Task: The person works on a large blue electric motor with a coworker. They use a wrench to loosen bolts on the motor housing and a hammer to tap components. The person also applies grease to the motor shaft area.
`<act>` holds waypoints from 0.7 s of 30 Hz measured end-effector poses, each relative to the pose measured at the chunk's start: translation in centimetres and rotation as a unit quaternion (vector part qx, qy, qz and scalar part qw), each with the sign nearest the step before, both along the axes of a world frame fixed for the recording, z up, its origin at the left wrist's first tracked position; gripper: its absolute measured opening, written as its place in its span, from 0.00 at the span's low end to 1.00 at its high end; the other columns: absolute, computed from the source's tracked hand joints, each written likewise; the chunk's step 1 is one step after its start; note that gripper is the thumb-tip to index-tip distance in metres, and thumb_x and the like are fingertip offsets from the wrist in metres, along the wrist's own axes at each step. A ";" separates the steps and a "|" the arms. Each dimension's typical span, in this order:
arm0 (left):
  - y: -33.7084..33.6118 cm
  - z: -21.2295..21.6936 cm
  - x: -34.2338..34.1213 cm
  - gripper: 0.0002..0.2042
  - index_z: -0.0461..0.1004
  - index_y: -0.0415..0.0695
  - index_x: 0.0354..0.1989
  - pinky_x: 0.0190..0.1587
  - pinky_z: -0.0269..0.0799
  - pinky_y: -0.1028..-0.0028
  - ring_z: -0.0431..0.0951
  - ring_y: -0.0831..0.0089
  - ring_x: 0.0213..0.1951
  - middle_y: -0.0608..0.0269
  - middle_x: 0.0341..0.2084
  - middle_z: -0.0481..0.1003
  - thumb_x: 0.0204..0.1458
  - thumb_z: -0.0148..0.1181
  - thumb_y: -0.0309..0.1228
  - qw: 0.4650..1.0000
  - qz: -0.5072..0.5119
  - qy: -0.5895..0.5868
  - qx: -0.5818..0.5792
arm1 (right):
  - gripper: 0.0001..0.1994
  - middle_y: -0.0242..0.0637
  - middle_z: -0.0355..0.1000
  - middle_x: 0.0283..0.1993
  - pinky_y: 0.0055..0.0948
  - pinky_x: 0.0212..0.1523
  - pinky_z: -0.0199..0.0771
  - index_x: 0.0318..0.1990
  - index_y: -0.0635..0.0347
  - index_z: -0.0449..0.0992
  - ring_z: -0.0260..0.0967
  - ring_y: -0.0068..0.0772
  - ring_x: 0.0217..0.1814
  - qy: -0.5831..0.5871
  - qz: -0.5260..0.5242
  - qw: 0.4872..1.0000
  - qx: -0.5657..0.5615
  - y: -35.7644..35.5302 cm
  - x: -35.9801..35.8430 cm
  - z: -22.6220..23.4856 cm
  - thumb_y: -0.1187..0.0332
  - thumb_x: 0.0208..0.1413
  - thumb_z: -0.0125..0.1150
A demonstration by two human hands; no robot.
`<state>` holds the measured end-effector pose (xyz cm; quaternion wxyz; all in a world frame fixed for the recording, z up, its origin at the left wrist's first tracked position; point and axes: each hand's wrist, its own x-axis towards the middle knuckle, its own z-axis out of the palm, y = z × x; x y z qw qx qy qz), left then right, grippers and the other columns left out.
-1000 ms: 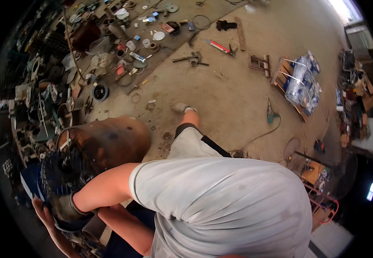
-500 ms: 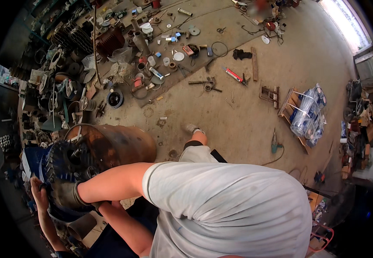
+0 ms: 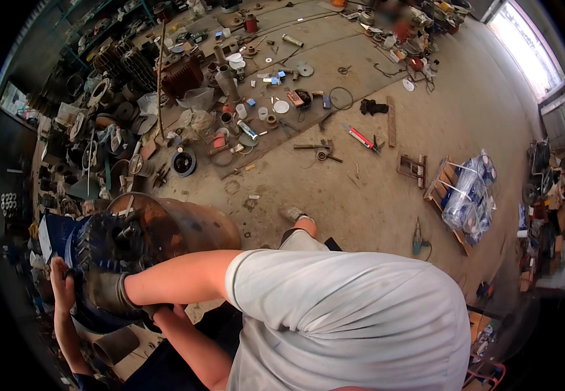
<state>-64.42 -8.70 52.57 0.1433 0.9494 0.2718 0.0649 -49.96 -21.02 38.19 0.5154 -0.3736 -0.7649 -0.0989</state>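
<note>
My right forearm reaches left across the view, and my right hand (image 3: 103, 291), in a dark glove, is against a blue machine (image 3: 64, 233). The machine has a dark round end (image 3: 116, 238) with a ring of studs and a central shaft. Its fingers blend into the dark parts, so what they hold cannot be made out. My left hand (image 3: 153, 313), also in a dark glove, is mostly hidden under my right forearm, close to the machine's near side. Another person's bare hand (image 3: 62, 287) rests at the machine's outer left side.
A rusty drum (image 3: 188, 225) stands just beyond the machine, and a short pipe (image 3: 115, 345) lies nearer me. Tools, a red caulking gun (image 3: 362, 138) and parts are spread over the floor. A wrapped blue load (image 3: 468, 202) sits on a pallet at right, near a power drill (image 3: 418, 241).
My view has tilted slightly, so the floor items and machine appear a little lower and further right. Both gloved hands and the other person's hand stay at the machine.
</note>
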 end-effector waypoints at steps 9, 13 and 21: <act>-10.3 -20.0 5.6 0.28 0.61 0.44 0.73 0.64 0.63 0.67 0.67 0.66 0.62 0.59 0.65 0.66 0.65 0.49 0.38 0.907 0.294 -0.300 -0.041 | 0.07 0.37 0.81 0.36 0.43 0.42 0.78 0.32 0.52 0.85 0.79 0.42 0.39 -0.077 -0.023 0.995 -0.053 -2.8 4.9 4.9 0.64 0.50 0.63; -16.4 -31.1 6.5 0.30 0.55 0.47 0.77 0.70 0.58 0.67 0.61 0.65 0.70 0.59 0.72 0.59 0.70 0.43 0.46 0.836 0.402 -0.365 -0.081 | 0.07 0.36 0.80 0.42 0.43 0.47 0.78 0.35 0.50 0.85 0.78 0.42 0.47 -0.070 -0.013 0.996 -0.050 -4.2 4.0 5.8 0.64 0.48 0.66; -16.5 -33.9 7.8 0.36 0.55 0.48 0.79 0.76 0.56 0.63 0.59 0.57 0.77 0.48 0.76 0.58 0.68 0.48 0.54 0.842 0.465 -0.270 -0.037 | 0.11 0.39 0.79 0.45 0.44 0.49 0.78 0.36 0.51 0.84 0.78 0.46 0.46 -0.045 -0.013 0.998 -0.049 -4.1 3.4 5.4 0.61 0.46 0.71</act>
